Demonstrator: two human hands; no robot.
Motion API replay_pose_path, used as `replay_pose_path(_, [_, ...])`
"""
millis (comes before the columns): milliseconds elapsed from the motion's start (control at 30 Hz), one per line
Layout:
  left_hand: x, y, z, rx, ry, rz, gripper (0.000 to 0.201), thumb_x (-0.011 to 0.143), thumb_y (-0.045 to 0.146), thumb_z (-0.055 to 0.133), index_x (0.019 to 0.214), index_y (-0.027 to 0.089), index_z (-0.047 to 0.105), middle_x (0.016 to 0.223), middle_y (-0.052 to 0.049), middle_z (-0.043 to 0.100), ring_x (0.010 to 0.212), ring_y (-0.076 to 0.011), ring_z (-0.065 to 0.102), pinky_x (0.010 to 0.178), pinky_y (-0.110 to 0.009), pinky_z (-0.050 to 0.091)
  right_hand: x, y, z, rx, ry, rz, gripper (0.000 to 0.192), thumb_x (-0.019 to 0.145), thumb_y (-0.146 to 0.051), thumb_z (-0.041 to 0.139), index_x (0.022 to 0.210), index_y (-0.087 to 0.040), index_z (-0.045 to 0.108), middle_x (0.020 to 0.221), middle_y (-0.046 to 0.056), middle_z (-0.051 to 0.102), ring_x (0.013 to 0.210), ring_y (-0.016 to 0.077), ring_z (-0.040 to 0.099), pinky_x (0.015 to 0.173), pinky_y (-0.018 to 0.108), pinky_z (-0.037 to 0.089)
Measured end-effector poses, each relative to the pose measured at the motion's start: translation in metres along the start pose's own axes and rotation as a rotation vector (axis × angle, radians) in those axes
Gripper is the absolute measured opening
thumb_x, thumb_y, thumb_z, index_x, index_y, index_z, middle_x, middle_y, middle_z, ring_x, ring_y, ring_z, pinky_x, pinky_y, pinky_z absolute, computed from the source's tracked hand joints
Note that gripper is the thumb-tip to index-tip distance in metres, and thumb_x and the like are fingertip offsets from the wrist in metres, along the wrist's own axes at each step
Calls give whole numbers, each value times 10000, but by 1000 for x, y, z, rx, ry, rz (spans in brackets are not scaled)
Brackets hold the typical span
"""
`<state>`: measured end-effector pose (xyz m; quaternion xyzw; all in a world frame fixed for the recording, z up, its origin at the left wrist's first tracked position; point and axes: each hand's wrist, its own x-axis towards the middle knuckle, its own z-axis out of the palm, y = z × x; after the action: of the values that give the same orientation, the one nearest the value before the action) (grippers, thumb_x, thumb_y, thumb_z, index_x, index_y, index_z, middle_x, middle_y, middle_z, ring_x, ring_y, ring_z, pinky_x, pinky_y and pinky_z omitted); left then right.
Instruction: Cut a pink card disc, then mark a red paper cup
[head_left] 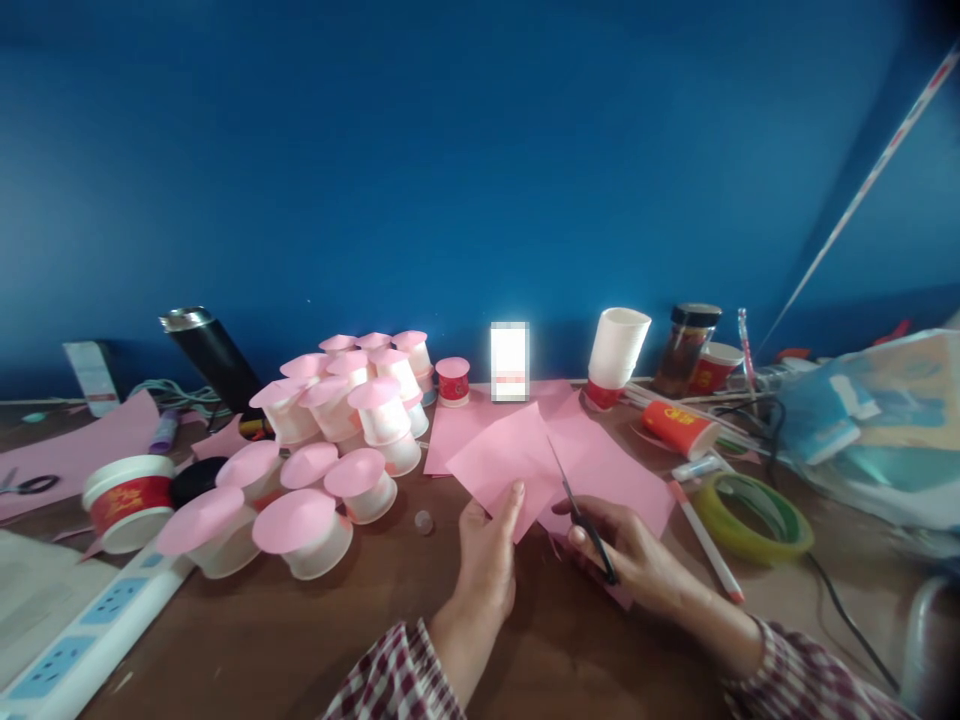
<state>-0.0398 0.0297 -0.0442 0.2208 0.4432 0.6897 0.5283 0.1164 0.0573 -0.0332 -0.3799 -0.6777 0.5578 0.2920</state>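
My left hand pinches a piece of pink paper near its lower edge, thumb on top. In my right hand is a pair of scissors with black handles, its blades at the right edge of that paper. Beneath both lie larger pink sheets on the brown table. Left of my hands stand several paper cups topped with pink paper cones, some of them stacked. A small red cup with a pink top stands behind the sheets.
A stack of white cups, a jar, a fallen red cup, a marker and a tape roll are at right. At left are a black flask, a power strip and other scissors.
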Motion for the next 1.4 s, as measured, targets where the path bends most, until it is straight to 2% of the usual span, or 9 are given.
replay_pose_path(267, [2, -4, -2, -9, 21, 11, 462, 668, 419, 741, 971, 80, 664, 889, -136, 715, 843, -234, 672, 775, -329, 512, 4, 7, -1, -55, 36, 17, 506, 811, -487, 587, 1085, -62, 556, 574, -13, 525, 492, 82, 439, 432, 189, 358])
replay_pose_path(467, [4, -5, -2, 6, 25, 37, 453, 684, 412, 730, 981, 77, 660, 949, -151, 707, 892, -233, 662, 816, -333, 498, 3, 9, 0, -9, 42, 92, 554, 789, -515, 604, 1130, -83, 541, 609, -7, 555, 472, 74, 445, 386, 173, 341])
replay_pose_path(700, [6, -5, -4, 28, 89, 39, 482, 611, 433, 773, 922, 77, 680, 914, -147, 716, 826, -237, 670, 740, -320, 517, 2, 9, 1, -56, 47, 106, 534, 790, -525, 594, 1108, -97, 560, 626, 4, 585, 443, 69, 444, 378, 180, 340])
replay_pose_path(1000, [8, -11, -8, 148, -2, 44, 433, 691, 433, 714, 922, 67, 685, 893, -150, 716, 796, -235, 666, 709, -313, 505, 4, 8, -1, 12, 18, 53, 561, 799, -554, 570, 1089, -76, 519, 599, -16, 528, 465, 72, 437, 405, 185, 351])
replay_pose_path(1233, [5, -8, -5, 127, -56, 12, 443, 701, 405, 717, 974, 58, 677, 910, -166, 711, 796, -235, 661, 729, -332, 503, 4, 4, -5, 24, 9, -10, 365, 801, -483, 604, 868, -129, 544, 644, -5, 541, 567, 103, 506, 482, 195, 385])
replay_pose_path(1400, [4, -7, -6, 111, -74, -8, 459, 706, 402, 715, 998, 51, 669, 899, -171, 709, 819, -245, 661, 757, -351, 504, 4, -2, -5, -16, 24, -26, 361, 792, -491, 602, 779, -137, 531, 614, -22, 501, 535, 85, 451, 467, 192, 353])
